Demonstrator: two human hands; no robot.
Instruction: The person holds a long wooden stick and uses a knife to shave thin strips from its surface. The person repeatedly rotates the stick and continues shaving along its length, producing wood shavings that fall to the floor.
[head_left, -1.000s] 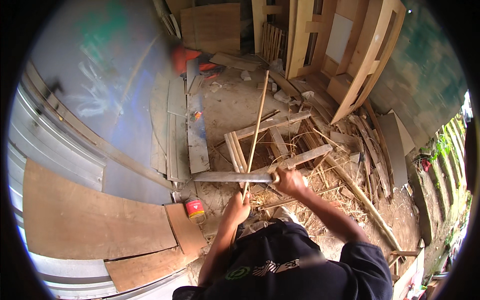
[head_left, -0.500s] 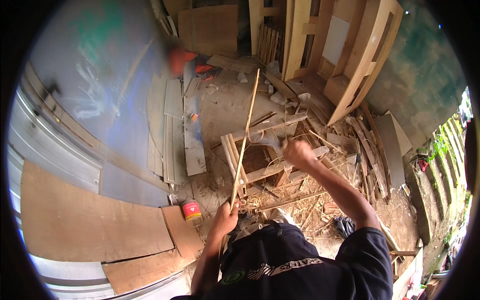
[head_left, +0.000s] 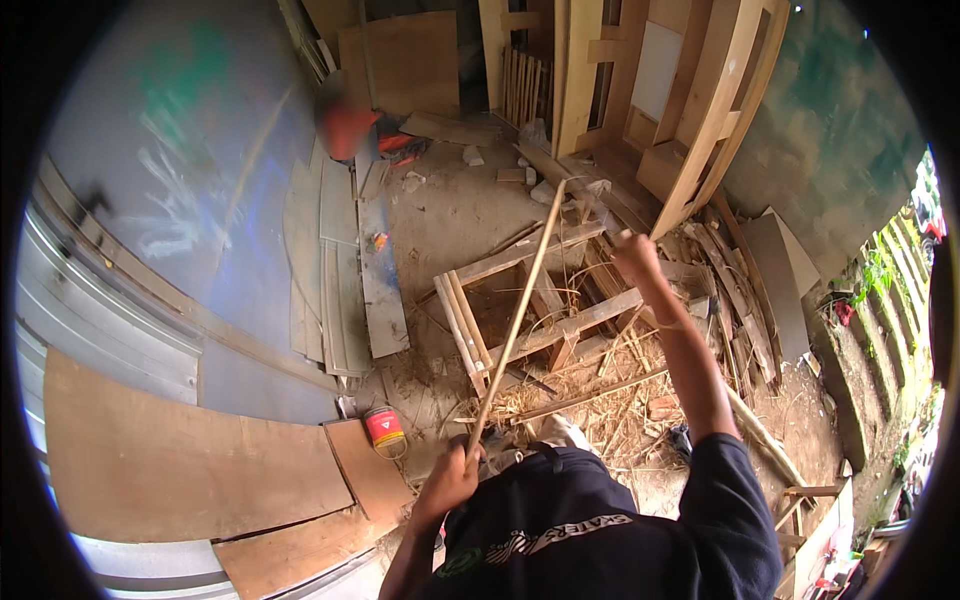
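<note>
A long, thin bamboo strip (head_left: 527,300) slants up and away from me. My left hand (head_left: 452,482) is closed around its near end, close to my body. Out to the right, my right hand (head_left: 637,260) is closed on a knife (head_left: 601,214), whose blade is smeared by motion and points toward the strip's far end. A thin curl shows at the strip's far tip; whether the blade touches it I cannot tell. Below the strip stands a low wooden frame (head_left: 570,328) of rough battens.
Shavings (head_left: 600,390) litter the floor around the frame. A red and yellow can (head_left: 383,428) stands left of my left hand, beside plywood sheets (head_left: 180,450). Boards (head_left: 345,270) line the left wall; wooden door frames (head_left: 690,130) lean at the back right, near scrap timber (head_left: 735,300).
My right hand has moved up and to the right with the knife, toward the strip's far end. The strip now leans farther right, and my left hand is slightly lower.
</note>
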